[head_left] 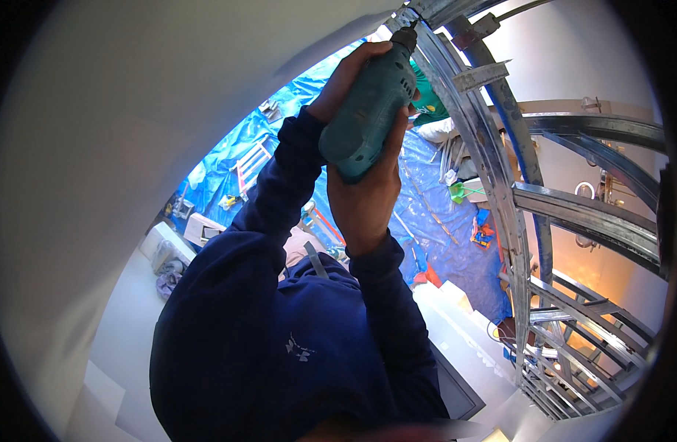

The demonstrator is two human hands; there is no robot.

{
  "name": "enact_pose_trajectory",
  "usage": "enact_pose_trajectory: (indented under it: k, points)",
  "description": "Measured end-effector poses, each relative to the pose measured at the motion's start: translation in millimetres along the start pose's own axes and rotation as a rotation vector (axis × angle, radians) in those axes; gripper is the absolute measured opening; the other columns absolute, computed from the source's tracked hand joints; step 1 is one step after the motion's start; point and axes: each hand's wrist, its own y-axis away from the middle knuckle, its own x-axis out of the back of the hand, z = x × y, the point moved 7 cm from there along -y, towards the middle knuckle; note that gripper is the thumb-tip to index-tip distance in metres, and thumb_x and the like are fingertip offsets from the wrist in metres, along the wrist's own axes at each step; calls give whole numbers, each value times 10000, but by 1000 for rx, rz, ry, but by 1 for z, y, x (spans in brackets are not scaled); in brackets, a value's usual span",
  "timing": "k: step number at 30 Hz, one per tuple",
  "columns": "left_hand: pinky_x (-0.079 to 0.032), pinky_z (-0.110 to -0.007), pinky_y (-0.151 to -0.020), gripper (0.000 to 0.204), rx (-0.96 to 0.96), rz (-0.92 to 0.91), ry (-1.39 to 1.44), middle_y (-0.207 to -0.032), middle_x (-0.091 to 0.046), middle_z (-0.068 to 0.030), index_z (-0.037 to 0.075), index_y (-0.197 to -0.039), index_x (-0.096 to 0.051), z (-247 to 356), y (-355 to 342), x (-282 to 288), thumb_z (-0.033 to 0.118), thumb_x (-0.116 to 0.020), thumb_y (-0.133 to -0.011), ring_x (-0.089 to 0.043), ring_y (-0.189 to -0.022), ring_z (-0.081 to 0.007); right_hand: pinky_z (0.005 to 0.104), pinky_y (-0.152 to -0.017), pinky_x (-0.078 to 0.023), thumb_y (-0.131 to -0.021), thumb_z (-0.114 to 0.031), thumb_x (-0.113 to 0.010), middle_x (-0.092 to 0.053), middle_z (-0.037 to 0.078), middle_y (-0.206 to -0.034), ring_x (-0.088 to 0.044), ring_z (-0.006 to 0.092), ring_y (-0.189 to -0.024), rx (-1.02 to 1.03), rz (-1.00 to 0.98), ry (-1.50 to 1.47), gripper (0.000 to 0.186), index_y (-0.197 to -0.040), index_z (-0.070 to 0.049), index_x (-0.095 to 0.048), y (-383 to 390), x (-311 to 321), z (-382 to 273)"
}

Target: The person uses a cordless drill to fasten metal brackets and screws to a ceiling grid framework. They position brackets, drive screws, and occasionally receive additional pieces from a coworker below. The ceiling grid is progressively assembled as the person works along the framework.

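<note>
A teal power drill [364, 110] points upward, its chuck and bit at a silver metal framing channel [471, 140] near the top of the view. My left hand [342, 77] is closed round the drill's upper left side, its thumb along the body. My right hand [360, 206] grips the drill lower down, fingers wrapped along its right side. Both wrists come out of dark blue sleeves. Whether the bit touches the metal is too small to tell.
A pale curved panel [117, 125] fills the left. More metal ribs [589, 210] cross the right. Below lie blue tarpaulins [434, 221] with scattered tools, a small ladder [250, 166] and white boxes. A green garment [430, 103] shows partly behind the drill.
</note>
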Motion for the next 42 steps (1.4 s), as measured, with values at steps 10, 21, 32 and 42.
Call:
enact_pose_trajectory:
  k: [10,21,32,42]
  points:
    - [-637,-404,-823,669,80,39,-61,-1066,-675,-278,-13,-1272,-533,11,5,-1,553,-630,-929,-727,-873,-329,549,-924,-546,-776,-100,-788,-577,366,-1345,-650,541,-1089,-46,42,30,1073,-1624,-54,-132,0,-12,-5]
    - [-633,-401,-783,645,32,44,-28,-1041,-672,-285,-9,-1254,-547,8,10,1,542,-631,-931,-721,-865,-322,538,-972,-523,-769,-72,-774,-579,363,-1341,-635,537,-1131,-8,82,46,1044,-1620,-41,-170,3,-14,-8]
    - [-602,-439,-936,681,78,0,100,-1168,-652,-284,-24,-1362,-500,-4,5,15,515,-610,-961,-717,-1016,-363,531,-911,-496,-764,-44,-776,-562,303,-1210,-592,488,-1107,51,60,80,1095,-1640,-60,-119,7,-16,-3]
    - [-544,-506,-984,825,32,-152,85,-1172,-682,-225,-8,-1385,-526,4,20,-1,707,-318,-1031,-693,-1067,-318,483,-991,-535,-772,-121,-843,-587,333,-1367,-639,464,-1215,0,100,-152,1041,-1606,-19,-228,16,-8,15]
